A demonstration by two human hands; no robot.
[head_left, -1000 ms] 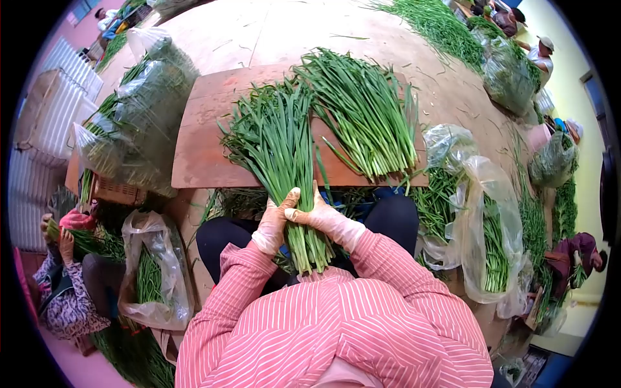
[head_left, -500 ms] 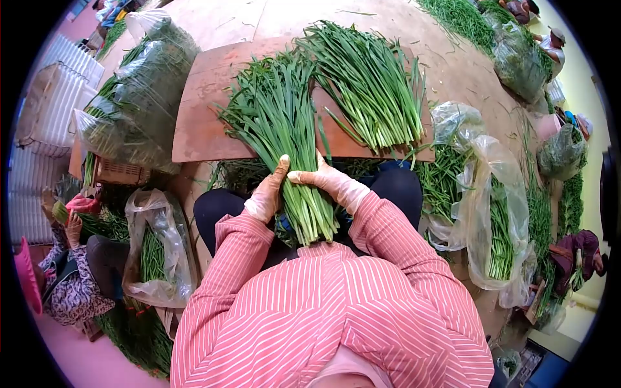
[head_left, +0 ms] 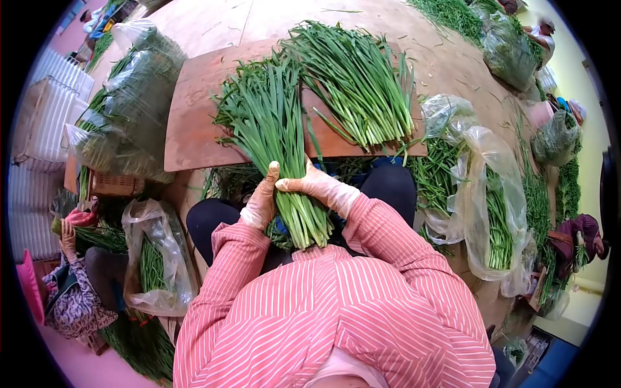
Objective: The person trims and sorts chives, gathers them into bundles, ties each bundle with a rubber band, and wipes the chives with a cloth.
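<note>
A thick bunch of garlic chives lies between my gloved hands, pale stem ends toward my chest and green leaves spread over the brown board. My left hand wraps the bunch's left side near the stems, thumb pointing up along it. My right hand closes on the right side, its thumb lying across the front. Fingers behind the stalks are hidden. On the board's right half lies a second pile of chives, fanned out, touching the held leaves at the top.
Plastic-wrapped greens stand at the left above a brown crate. An open plastic bag sits lower left, and clear bags of greens lie at right. A person in a pink hat handles greens at far left; others work along the right.
The whole view has shifted slightly, so the board and bags sit a little further left. Both my hands keep the same hold on the bunch.
</note>
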